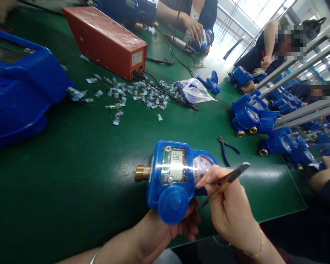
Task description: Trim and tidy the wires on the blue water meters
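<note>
A blue water meter [151, 183] with a lit digital display and a round dial is tilted toward me above the green table. My left hand [170, 229] cups it from below, its fingers curled under the casing and partly hidden. Brass thread [142, 173] sticks out on the meter's left side. In my right hand [228, 205] is a pair of metal tweezers [235, 174], gripped between thumb and fingers. The fingertips of that hand are at the dial's edge; whether they touch it I cannot tell.
Small wired parts [148, 93] lie scattered across the green table [99, 157], near an orange box [107, 40] with cables. Pliers [227, 150] rest to the right. More blue meters [250, 113] stand along the right edge. A co-worker's hand [194, 27] holds another meter opposite.
</note>
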A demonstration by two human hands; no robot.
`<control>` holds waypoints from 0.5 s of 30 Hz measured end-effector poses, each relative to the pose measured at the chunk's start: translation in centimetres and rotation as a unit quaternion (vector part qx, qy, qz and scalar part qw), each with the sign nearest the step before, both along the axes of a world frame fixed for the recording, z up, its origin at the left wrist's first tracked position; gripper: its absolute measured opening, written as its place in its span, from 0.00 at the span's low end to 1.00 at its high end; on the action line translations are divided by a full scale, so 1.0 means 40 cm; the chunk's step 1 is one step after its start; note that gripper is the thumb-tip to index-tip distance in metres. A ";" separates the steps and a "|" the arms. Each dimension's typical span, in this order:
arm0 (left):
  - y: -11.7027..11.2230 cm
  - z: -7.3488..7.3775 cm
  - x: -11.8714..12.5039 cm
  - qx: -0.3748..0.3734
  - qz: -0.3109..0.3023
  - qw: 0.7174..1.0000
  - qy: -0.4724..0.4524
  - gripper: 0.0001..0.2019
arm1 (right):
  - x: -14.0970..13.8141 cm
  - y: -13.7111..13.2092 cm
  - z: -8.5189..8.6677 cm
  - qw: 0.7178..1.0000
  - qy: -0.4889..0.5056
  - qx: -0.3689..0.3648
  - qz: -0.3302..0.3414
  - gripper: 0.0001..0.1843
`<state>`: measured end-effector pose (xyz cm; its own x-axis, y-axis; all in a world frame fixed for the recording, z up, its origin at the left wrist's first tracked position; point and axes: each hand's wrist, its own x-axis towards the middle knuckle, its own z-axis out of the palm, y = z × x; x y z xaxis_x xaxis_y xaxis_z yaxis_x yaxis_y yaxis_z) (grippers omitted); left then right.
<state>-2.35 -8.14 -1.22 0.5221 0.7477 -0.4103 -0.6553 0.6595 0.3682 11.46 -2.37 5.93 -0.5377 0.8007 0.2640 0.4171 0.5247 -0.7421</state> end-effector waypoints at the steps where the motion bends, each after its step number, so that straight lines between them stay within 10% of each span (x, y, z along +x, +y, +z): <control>1: 0.000 0.003 0.000 -0.007 -0.012 1.000 -0.022 0.10 | 0.001 0.005 0.006 1.000 -0.015 -0.014 -0.001 0.10; 15: -0.005 0.014 0.022 -0.040 0.023 0.990 -0.137 0.19 | -0.017 0.018 0.047 0.993 -0.023 -0.091 -0.065 0.07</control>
<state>-1.46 -8.33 -0.65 0.5876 0.7446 -0.3168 -0.7536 0.6461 0.1207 10.78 -1.63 7.83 -0.4347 0.8964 0.0866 0.5080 0.3234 -0.7983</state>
